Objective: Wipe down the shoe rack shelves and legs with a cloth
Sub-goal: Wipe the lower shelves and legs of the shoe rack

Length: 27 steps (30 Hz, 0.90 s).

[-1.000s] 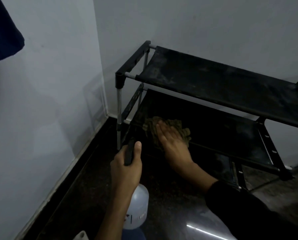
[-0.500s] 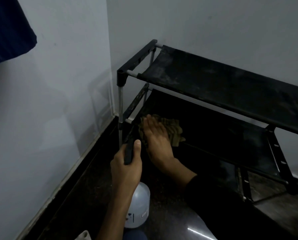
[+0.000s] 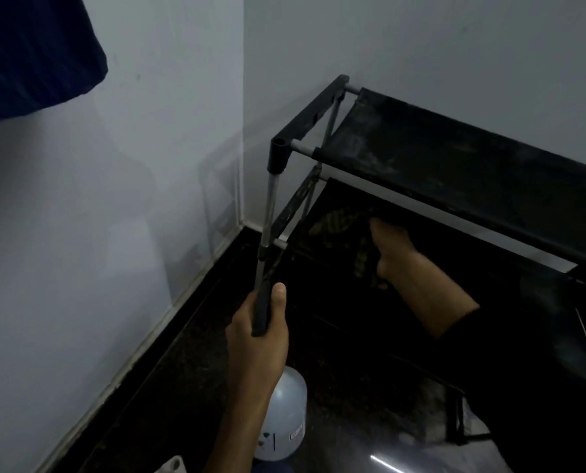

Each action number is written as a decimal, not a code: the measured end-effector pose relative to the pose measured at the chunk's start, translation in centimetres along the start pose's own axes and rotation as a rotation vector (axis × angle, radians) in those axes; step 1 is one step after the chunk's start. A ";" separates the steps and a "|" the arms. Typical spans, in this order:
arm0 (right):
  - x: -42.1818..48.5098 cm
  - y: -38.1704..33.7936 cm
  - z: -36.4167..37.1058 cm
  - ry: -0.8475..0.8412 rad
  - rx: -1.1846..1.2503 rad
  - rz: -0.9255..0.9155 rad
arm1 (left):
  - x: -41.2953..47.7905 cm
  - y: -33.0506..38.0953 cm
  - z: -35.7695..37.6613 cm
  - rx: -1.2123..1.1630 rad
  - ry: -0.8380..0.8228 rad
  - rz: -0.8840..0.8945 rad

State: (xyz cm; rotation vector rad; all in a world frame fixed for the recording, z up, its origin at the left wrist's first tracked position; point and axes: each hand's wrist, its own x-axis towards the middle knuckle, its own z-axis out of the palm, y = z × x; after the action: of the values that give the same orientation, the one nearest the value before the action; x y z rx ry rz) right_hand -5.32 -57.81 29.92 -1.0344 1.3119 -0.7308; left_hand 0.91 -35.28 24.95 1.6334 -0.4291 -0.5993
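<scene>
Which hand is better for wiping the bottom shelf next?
Right, probably. The right hand holds the cloth at the bottom shelf, while the left hand grips the rack's front leg and has no cloth.

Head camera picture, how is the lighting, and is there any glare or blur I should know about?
Head view: dim, bluish light; the lower shelf is near black, so the cloth and right hand blend into shadow and its grip is unclear. Head view: one bright glare streak on the glossy floor. Head view: slightly soft, yet the left hand gripping the leg reads clearly.
</scene>
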 end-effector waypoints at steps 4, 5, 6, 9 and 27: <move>2.1 -0.7 4.6 -0.075 0.091 -0.126 | 0.2 0.0 -0.6 -0.017 0.012 0.015; 1.7 0.1 6.2 -0.060 -0.102 -0.282 | 0.4 -0.1 -0.8 -0.006 0.015 0.026; 1.0 0.8 7.4 -0.087 -0.307 -0.461 | 0.5 -0.1 -1.0 0.007 0.018 0.035; -0.3 3.2 9.5 -0.490 -0.889 -0.931 | 0.7 -0.3 -1.5 0.022 0.036 0.038; 5.2 -0.5 7.8 -0.657 -0.989 -1.211 | 1.7 -1.7 -1.6 -0.006 0.047 0.004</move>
State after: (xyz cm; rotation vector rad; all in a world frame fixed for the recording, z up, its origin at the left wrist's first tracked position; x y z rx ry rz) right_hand 3.20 -61.18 27.90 -2.6801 0.2699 -0.4419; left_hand 3.16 -34.74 23.19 1.6376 -0.3956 -0.5580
